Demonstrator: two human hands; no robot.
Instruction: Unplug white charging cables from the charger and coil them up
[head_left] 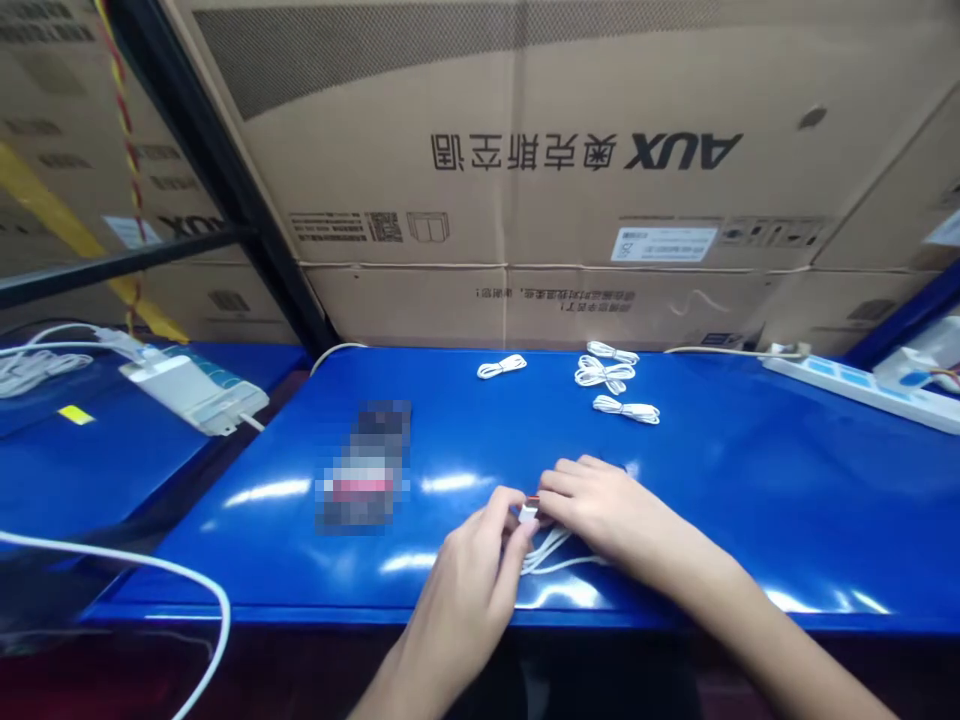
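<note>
Both my hands meet over the near middle of the blue table (750,480). My left hand (472,560) pinches the white plug end of a white cable (551,555) whose loops lie under my fingers. My right hand (592,500) is curled over the same cable, its fingers closed on the plug beside a small red tie. Farther back lie several coiled white cables: one alone (501,366) and a group of three (611,378).
A blurred dark object (366,465) lies left of my hands. A white power strip (862,385) runs along the back right. On the left table sit a white charger block (196,390) and loose cords. Big cardboard boxes (570,170) wall the back.
</note>
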